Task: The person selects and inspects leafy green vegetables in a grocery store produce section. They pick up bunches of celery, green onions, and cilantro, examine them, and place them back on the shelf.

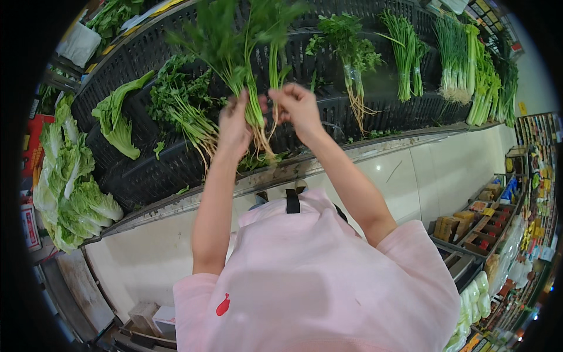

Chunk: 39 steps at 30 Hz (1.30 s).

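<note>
My left hand grips a bunch of leafy green herbs by its stems, with the pale roots hanging below the fingers. Beside it, my right hand pinches a thinner strand of stems near the root end. The leafy tops are blurred and spread away from me. Both hands are held above black slatted plastic crates. Just left of my left hand lies a loose heap of coriander. To the right of my right hand rests a tied coriander bunch with long roots.
Garlic chives, spring onions and celery stand along the display's right. A loose lettuce leaf and piled napa cabbages are on the left. A metal ledge edges the display above a tiled floor.
</note>
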### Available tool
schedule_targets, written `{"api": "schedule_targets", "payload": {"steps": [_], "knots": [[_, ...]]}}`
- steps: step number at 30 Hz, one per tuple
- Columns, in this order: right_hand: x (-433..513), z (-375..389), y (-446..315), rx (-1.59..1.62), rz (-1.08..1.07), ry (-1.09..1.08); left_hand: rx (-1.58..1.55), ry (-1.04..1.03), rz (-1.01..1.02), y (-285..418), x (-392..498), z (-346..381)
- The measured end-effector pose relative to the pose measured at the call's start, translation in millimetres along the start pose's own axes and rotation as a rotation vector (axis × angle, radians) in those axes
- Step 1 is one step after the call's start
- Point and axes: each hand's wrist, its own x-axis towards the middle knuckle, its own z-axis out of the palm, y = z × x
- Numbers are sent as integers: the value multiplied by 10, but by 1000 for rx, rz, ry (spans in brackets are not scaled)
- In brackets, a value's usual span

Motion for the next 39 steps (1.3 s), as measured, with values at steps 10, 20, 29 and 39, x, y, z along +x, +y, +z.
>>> {"api": "schedule_targets", "payload": {"steps": [10,20,29,39], "knots": [[-425,-360,700,-85,118,170,-192,-87,-321,-935,-177,-157],[-649,-328,607,285,63,258,-341,-8,-292,-1006,-310,-144],[-884,-957,325,-416,-53,316,-244,-75,-132,-786,-422,-212],[-527,-430,644,-311,122,28,9,-121,-228,-995,-488,-192]]}}
